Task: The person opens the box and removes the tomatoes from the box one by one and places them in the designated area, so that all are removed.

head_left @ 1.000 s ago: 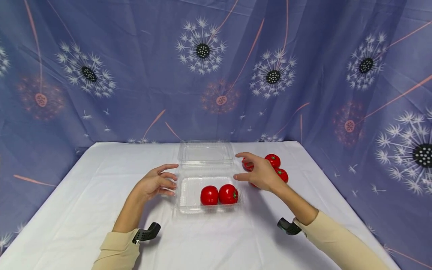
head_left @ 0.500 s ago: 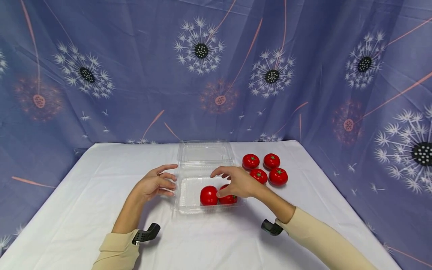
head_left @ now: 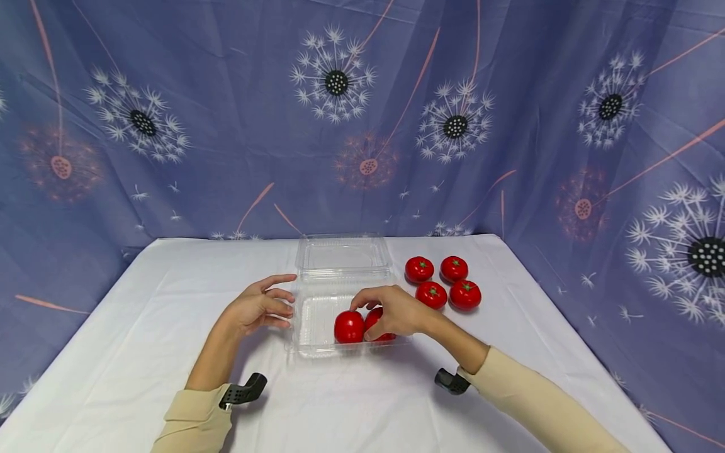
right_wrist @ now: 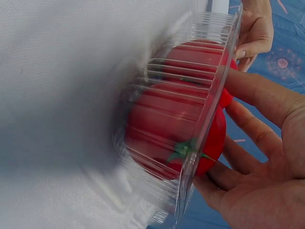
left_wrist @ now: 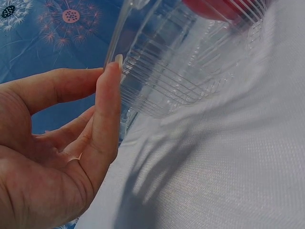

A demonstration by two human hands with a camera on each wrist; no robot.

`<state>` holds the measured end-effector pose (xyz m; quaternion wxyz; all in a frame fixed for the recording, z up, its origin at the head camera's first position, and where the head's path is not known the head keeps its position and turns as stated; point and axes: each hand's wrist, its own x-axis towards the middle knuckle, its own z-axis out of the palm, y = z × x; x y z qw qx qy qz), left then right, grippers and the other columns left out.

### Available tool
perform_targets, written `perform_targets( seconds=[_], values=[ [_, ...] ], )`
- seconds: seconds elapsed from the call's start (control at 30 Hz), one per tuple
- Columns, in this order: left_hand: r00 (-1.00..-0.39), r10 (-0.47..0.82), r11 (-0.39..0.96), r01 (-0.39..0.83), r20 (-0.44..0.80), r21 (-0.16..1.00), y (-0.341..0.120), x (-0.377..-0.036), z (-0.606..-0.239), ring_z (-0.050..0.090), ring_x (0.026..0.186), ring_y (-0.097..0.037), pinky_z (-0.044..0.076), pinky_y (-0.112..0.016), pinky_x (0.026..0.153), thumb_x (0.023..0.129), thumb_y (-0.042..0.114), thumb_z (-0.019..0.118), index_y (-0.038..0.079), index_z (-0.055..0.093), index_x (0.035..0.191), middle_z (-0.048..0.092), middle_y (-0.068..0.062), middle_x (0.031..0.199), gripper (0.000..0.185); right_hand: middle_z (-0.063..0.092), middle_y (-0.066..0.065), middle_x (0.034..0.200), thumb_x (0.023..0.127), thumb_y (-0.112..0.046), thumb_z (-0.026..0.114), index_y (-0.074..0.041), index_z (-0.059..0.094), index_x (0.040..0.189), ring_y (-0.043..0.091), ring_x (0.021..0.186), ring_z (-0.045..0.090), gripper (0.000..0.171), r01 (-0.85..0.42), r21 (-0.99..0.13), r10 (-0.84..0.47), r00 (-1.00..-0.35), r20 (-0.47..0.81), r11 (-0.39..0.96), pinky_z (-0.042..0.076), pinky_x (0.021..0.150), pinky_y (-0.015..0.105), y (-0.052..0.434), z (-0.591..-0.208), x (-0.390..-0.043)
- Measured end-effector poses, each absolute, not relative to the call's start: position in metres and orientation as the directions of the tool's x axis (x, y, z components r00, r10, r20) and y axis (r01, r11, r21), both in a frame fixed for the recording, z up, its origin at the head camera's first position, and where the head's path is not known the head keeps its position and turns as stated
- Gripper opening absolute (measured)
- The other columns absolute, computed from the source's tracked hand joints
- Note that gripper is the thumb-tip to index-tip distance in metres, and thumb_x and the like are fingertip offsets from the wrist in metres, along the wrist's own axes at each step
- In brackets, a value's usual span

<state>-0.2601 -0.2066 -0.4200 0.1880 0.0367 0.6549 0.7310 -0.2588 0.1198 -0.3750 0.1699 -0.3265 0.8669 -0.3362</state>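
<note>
A clear plastic clamshell container (head_left: 308, 353) lies with its lid (head_left: 343, 255) folded back. Two red tomatoes sit in its base: a left tomato (head_left: 348, 328) and a right tomato (head_left: 387, 335), partly covered by my right hand (head_left: 399, 311). That hand's fingers curl down over the tomatoes, its thumb between them; which one it bears on is hard to tell. In the right wrist view the green stem of the nearer tomato (right_wrist: 174, 125) shows through the ribbed wall. My left hand (head_left: 257, 308) holds its fingertips at the container's left edge, fingers lightly bent.
Several loose tomatoes (head_left: 420, 270) stand in a cluster on the white tablecloth (head_left: 351, 409), right of the container. A blue curtain (head_left: 238, 94) printed with dandelions hangs behind the table and along its sides.
My right hand has moved left from beside the container, then lowered onto the tomatoes inside it, uncovering the loose cluster. The left hand has stayed at the container's edge.
</note>
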Motion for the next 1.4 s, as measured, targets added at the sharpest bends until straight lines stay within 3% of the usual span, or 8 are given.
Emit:
perform_targets(
  seconds=[0.3, 0.57, 0.87, 1.4],
  values=[
    [-0.927, 0.322, -0.081, -0.227, -0.19, 0.971, -0.207, -0.259, -0.421, 0.069, 0.076, -0.015, 0.064, -0.032, 0.066, 0.083, -0.013, 0.066, 0.003, 0.028, 0.158, 0.061, -0.004, 0.1, 0.085, 0.069, -0.005, 0.119, 0.076, -0.007, 0.085, -0.024, 0.071, 0.118, 0.025, 0.115, 0.06, 0.048, -0.488, -0.659, -0.693, -0.717, -0.07, 0.572, 0.055, 0.092, 0.039, 0.111, -0.378, -0.261],
    [-0.927, 0.323, -0.09, -0.229, -0.189, 0.969, -0.208, -0.259, -0.42, 0.069, 0.076, -0.015, 0.064, -0.034, 0.066, 0.083, -0.013, 0.066, 0.003, 0.029, 0.158, 0.061, -0.004, 0.1, 0.085, 0.066, 0.002, 0.12, 0.076, -0.007, 0.086, -0.025, 0.069, 0.121, 0.027, 0.115, 0.059, 0.051, -0.509, -0.631, -0.703, -0.707, -0.084, 0.586, 0.057, 0.083, 0.029, 0.1, -0.379, -0.264],
    [-0.929, 0.32, -0.089, -0.225, -0.186, 0.97, -0.208, -0.26, -0.422, 0.069, 0.076, -0.016, 0.064, -0.034, 0.066, 0.083, -0.012, 0.067, 0.004, 0.03, 0.158, 0.061, -0.004, 0.101, 0.085, 0.069, 0.002, 0.119, 0.075, -0.008, 0.088, -0.021, 0.07, 0.123, 0.027, 0.114, 0.061, 0.053, -0.572, -0.596, -0.736, -0.676, -0.046, 0.563, 0.052, 0.097, 0.041, 0.086, -0.381, -0.264],
    [-0.928, 0.322, -0.074, -0.222, -0.187, 0.972, -0.208, -0.26, -0.422, 0.068, 0.074, -0.018, 0.064, -0.034, 0.066, 0.083, -0.011, 0.067, 0.003, 0.028, 0.158, 0.06, -0.006, 0.102, 0.086, 0.07, -0.003, 0.119, 0.075, -0.011, 0.087, -0.021, 0.069, 0.129, 0.021, 0.105, 0.061, 0.057, -0.554, -0.616, -0.739, -0.67, -0.07, 0.56, 0.053, 0.08, 0.026, 0.069, -0.387, -0.264]
  ],
)
